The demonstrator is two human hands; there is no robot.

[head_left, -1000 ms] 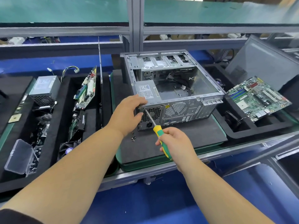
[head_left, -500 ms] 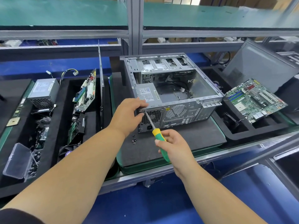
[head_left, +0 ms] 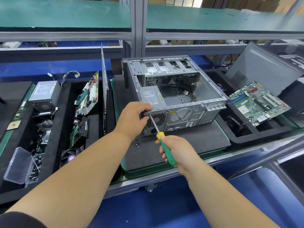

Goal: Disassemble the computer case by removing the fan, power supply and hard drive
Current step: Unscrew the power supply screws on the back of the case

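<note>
An open grey computer case [head_left: 212, 89] lies on its side on a black mat [head_left: 189, 142], rear panel toward me. Its power supply [head_left: 152, 96], grey with a white label, sits in the near left corner. My left hand [head_left: 133, 117] grips that corner of the case, fingers curled over the top edge. My right hand [head_left: 177, 150] holds a green and yellow screwdriver [head_left: 162, 139]. Its tip touches a screw at the rear panel's upper left corner, beside my left fingers. No fan or hard drive is visible inside the case.
A few loose screws [head_left: 137, 144] lie on the mat by my left wrist. A foam tray [head_left: 54, 142] at left holds a removed power supply [head_left: 44, 94], circuit boards [head_left: 87, 94], a fan [head_left: 69, 157] and a screw box [head_left: 19, 165]. A motherboard [head_left: 256, 101] and side panel [head_left: 263, 69] are at right.
The screwdriver tip has moved up from the power supply's grille to the screw at the rear panel's top left corner. My left hand keeps its grip on the case corner.
</note>
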